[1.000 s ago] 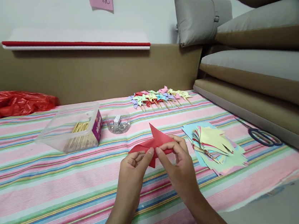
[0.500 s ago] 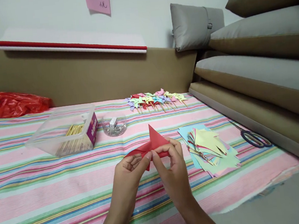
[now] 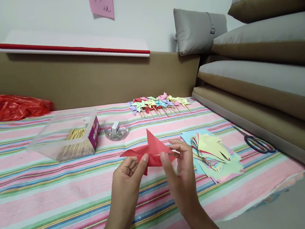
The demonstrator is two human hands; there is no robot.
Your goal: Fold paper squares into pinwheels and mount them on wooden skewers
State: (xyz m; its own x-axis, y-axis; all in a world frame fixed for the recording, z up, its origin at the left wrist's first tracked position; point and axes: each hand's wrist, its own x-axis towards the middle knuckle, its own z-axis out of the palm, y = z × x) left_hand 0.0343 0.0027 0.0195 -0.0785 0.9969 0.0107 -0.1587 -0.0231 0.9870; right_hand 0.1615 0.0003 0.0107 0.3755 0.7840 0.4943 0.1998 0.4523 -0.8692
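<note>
The right hand has drawn away from the left hand, which pinches one red paper pinwheel, centre; right fingers' grip unclear. One pair of scissors, right.

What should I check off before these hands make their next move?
1. Red paper pinched by the left hand: ok.
2. Right hand gripping the paper firmly: cannot tell; its thumb and fingers are around it, but contact is unclear.
3. Scissors apart from both hands: ok, off to the right.
4. Pinwheels out of the hands' way: ok, grouped at the back.
5. Contents of the round dish identifiable: cannot tell; the shiny bits are too small.
</note>
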